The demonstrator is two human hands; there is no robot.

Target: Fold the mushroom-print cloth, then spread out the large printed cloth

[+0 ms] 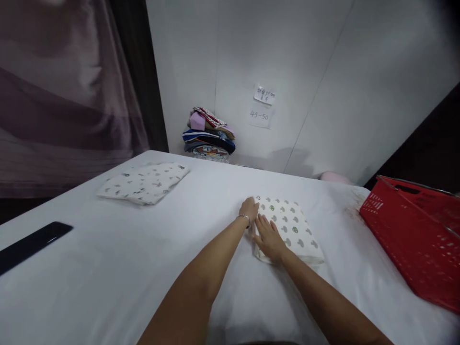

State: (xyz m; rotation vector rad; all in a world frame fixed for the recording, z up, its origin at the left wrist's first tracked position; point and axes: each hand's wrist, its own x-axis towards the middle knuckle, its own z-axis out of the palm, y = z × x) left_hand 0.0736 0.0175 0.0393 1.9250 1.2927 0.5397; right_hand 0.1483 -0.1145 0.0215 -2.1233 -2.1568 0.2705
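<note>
A white cloth with grey and green mushroom prints [293, 220], folded into a rectangle, lies on the white-covered table [172, 268]. My left hand [248, 209], a bracelet at its wrist, has its fingers closed on the cloth's far left corner. Flat against the near left part of the same cloth rests my right hand [269, 238], fingers stretched out. Further left, a second folded white cloth with small grey prints [143, 183] lies apart from both hands.
At the right edge stands a red plastic basket [413, 239]. A dark flat object [36, 242] lies on the left. Folded clothes [209, 134] are stacked by the wall, which bears two paper notes [261, 115]. A pinkish curtain [64, 96] hangs on the left.
</note>
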